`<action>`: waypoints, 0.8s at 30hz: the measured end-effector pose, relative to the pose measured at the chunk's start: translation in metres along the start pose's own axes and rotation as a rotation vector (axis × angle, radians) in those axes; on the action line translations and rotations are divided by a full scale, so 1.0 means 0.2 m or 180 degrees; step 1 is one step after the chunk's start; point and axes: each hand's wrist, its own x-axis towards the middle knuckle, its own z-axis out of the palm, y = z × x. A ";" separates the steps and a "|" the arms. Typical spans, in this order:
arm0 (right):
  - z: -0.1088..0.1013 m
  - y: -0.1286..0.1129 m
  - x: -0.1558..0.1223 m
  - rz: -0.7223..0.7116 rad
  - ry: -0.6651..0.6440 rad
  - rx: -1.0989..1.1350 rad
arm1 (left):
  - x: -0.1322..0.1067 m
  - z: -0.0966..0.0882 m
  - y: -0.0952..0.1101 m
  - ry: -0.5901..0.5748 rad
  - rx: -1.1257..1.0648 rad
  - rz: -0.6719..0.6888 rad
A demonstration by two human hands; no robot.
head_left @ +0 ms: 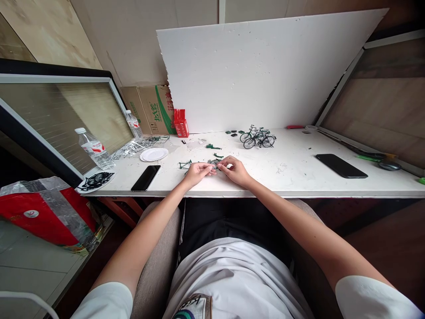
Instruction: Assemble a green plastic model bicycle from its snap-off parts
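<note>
My left hand [197, 171] and my right hand [234, 169] meet over the front middle of the white table [292, 173]. Both pinch a small dark green model part [214, 164] between their fingertips. A green frame piece [185, 165] lies just left of my left hand. More small green parts [212, 146] lie behind the hands. Two finished green model bicycles [258, 138] stand farther back, right of centre.
A black phone [145, 177] lies left of my hands, another phone [341, 165] far right. A white paper plate [153, 154], two water bottles [94, 149], a plate of black parts [95, 180], a red box [181, 122], a cardboard box [153, 109] and a white board [265, 66] stand around.
</note>
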 end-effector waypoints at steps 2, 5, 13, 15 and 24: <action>0.00 0.00 0.00 0.0081 -0.0091 0.0096 | 0.00 0.00 0.00 -0.0008 -0.0011 0.0000; -0.01 -0.01 0.00 0.0205 -0.0273 0.0272 | 0.00 0.00 0.00 -0.0039 -0.0030 0.0004; -0.01 0.00 0.00 0.0271 -0.0320 0.0508 | 0.01 -0.01 -0.02 -0.0132 -0.0054 0.0053; -0.01 0.00 0.00 0.0261 -0.0333 0.0513 | 0.01 -0.01 -0.03 -0.0151 -0.0053 0.0056; -0.01 0.01 0.01 0.0277 -0.0344 0.0513 | 0.01 -0.02 -0.02 -0.0192 -0.0025 0.0038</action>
